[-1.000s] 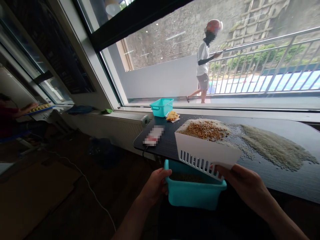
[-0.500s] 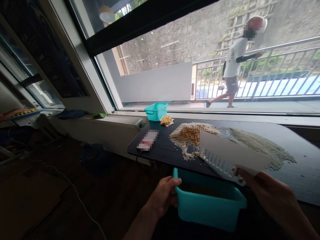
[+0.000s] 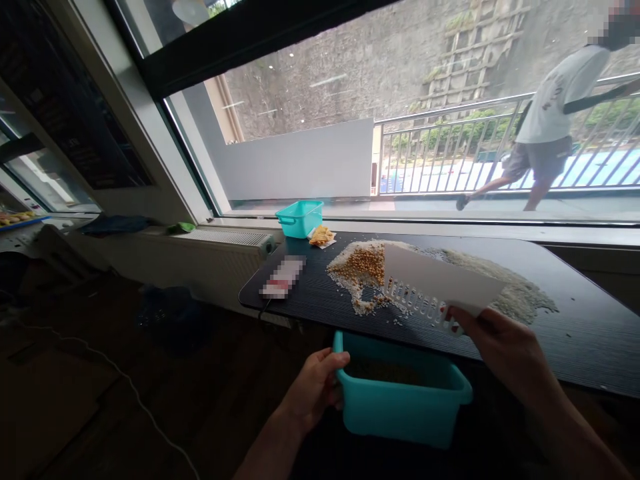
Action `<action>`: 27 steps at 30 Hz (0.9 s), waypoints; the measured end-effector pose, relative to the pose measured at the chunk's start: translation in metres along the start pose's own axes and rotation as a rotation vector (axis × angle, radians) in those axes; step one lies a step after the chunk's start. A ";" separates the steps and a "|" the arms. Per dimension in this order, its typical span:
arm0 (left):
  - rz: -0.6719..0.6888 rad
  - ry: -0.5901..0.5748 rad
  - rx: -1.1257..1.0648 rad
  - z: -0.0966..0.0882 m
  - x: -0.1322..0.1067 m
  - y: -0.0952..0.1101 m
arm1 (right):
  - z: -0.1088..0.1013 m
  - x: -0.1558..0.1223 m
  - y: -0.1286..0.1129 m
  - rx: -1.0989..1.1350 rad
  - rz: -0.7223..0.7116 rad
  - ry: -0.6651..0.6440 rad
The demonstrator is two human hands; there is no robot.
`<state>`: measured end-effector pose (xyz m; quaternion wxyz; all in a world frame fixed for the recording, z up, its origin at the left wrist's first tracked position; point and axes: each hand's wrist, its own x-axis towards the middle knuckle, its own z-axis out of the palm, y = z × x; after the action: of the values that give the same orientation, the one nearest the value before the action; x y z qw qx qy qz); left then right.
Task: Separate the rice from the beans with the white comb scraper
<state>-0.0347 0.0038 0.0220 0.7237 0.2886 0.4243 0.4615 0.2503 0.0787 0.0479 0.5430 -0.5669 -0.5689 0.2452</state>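
Observation:
My left hand (image 3: 317, 383) is closed on the left rim of a teal plastic bin (image 3: 400, 410), thumb over the edge. The bin sits below the table's front edge, with dark contents low inside that I cannot make out. My right hand (image 3: 500, 337) grips a white slotted plastic piece (image 3: 440, 277) by its near right corner, tilted over the table. Left of that piece lies a pile of golden-brown kernels (image 3: 363, 263), with white grains spread around them. A pale grain heap (image 3: 525, 293), looking like rice, shows behind and right of it, partly hidden.
On the dark table (image 3: 595, 333) lie a blurred phone-like object (image 3: 283, 277), a smaller teal basket (image 3: 301, 219) and yellow pieces on white paper (image 3: 323, 235). A radiator (image 3: 233, 250) stands at the left. Outside the window, a person (image 3: 555, 100) passes a railing.
The view has shifted, so the table and bin appear further left. The white slotted piece stays in my right hand over the grains. Outside, the person has moved right.

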 end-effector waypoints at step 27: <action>-0.014 0.021 0.006 -0.001 0.000 -0.001 | -0.002 0.002 0.006 0.051 0.045 -0.162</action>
<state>-0.0354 0.0037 0.0204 0.7216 0.2828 0.4354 0.4580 0.2547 0.0817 0.0437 0.5038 -0.5436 -0.5917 0.3171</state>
